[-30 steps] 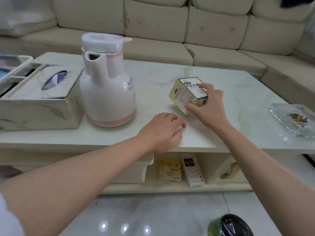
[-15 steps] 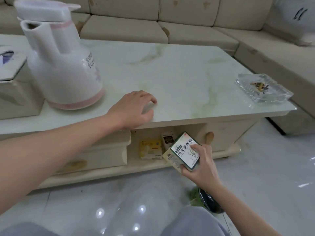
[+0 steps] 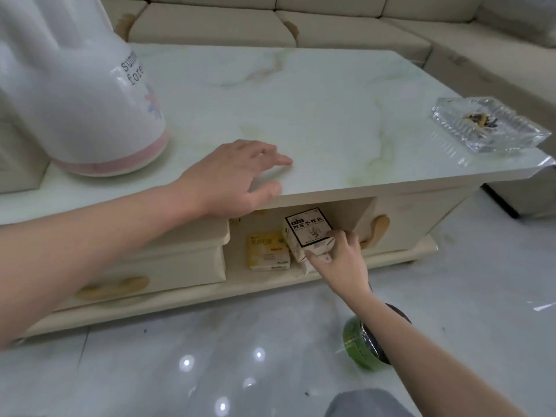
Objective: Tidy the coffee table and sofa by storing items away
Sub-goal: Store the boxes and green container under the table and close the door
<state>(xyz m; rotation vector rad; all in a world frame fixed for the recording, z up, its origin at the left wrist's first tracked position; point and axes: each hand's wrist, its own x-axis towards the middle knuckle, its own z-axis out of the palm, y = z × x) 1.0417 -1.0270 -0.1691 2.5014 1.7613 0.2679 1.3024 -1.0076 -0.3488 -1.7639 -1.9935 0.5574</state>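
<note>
My right hand [image 3: 341, 261] grips a small cream box with a black-framed label [image 3: 307, 233], holding it inside the open shelf under the coffee table [image 3: 331, 115], on top of another pale box. A yellow box [image 3: 267, 251] stands on the same shelf just to its left. My left hand [image 3: 237, 176] rests flat on the table's front edge, fingers spread, holding nothing. The beige sofa [image 3: 210, 28] runs behind the table.
A large white and pink jug [image 3: 81, 94] stands on the table at left. A glass ashtray [image 3: 487, 124] sits at the right corner. A green bin with a black liner [image 3: 361, 344] is on the glossy floor by my right arm. A drawer [image 3: 168, 260] lies left of the shelf.
My right hand carried the box from the tabletop down past the table edge and into the open shelf. My left hand stayed on the front edge, fingers now spread.
</note>
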